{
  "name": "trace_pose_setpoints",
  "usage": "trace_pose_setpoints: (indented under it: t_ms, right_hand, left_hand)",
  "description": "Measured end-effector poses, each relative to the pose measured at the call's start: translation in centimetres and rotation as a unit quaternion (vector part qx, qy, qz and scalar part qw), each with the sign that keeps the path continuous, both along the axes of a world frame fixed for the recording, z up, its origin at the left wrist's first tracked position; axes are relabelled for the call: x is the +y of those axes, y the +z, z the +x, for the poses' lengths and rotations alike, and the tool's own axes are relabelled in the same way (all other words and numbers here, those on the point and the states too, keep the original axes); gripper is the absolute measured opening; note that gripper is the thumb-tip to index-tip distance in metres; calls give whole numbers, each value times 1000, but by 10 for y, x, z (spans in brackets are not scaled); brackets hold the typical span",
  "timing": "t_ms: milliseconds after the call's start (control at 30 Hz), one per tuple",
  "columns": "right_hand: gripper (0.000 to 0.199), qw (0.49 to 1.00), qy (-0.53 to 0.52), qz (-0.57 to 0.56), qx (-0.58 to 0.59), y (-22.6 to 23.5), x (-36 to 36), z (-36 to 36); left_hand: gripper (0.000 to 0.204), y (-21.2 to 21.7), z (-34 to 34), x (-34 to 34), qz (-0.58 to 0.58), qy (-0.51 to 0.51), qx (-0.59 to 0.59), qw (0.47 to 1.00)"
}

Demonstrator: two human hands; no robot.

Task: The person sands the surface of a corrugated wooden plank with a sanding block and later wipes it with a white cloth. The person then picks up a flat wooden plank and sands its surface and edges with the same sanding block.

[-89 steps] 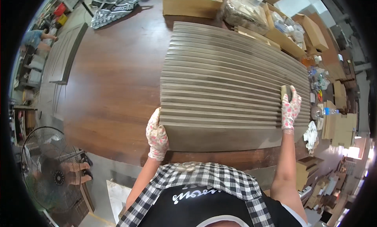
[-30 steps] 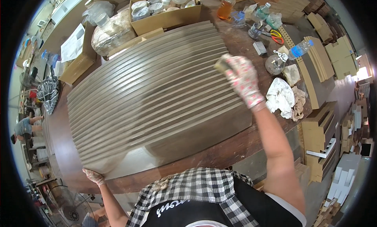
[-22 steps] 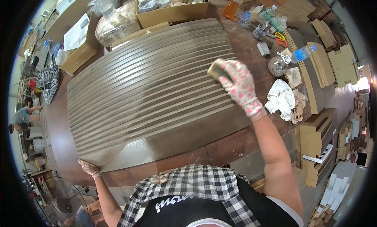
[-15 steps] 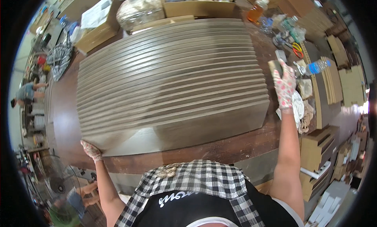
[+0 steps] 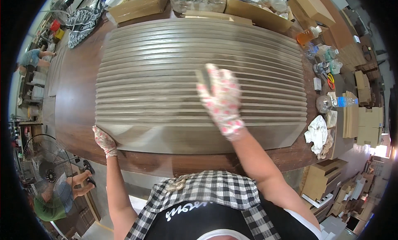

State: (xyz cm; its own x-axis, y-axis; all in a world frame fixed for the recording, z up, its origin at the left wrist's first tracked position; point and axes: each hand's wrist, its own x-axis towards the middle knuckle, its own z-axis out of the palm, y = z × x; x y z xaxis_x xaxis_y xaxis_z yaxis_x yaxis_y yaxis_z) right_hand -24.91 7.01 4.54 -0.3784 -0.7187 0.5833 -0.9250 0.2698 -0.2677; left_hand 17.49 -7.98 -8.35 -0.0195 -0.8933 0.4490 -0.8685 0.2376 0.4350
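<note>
Grey-brown wooden boards [image 5: 178,137] lie overlapped in steps across the table, their long edges running left to right. At the near-left corner of the nearest board, my left hand [image 5: 104,141], in a white glove with pink spots, is closed on its edge. My right hand [image 5: 224,97], in a matching glove and smeared by motion, is over the middle of the stepped boards. Between its thumb and fingers is a small tan and dark block [image 5: 203,80], like a sanding block. Whether the block touches the boards I cannot tell.
Along the table's [image 5: 76,95] far edge stand open cardboard boxes [image 5: 139,9] and a wrapped bundle [image 5: 198,1]. At right are an orange-liquid bottle [image 5: 309,35], scissors [image 5: 331,81], a clear bottle [image 5: 347,102] and a white cloth [image 5: 316,134]. A fan [image 5: 49,173] stands near left, people beyond.
My right hand has swung left with the block, from the table's right side to over the middle of the boards. The view has shifted; my left hand stays at the near-left corner.
</note>
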Motion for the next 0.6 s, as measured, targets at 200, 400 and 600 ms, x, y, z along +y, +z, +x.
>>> trace_pose_setpoints:
  t_ms: [200, 400, 600]
  right_hand:
    - [48, 961, 214, -16, -174, 27, -94, 99]
    - [45, 987, -78, 19, -136, 26, -7, 12]
    - [52, 999, -4, 29, -46, 15, -48, 72]
  left_hand:
    - [53, -15, 18, 9, 34, -38, 21, 998]
    - [42, 35, -31, 24, 115, -48, 254, 959]
    - [41, 51, -36, 25, 101, -109, 303, 941]
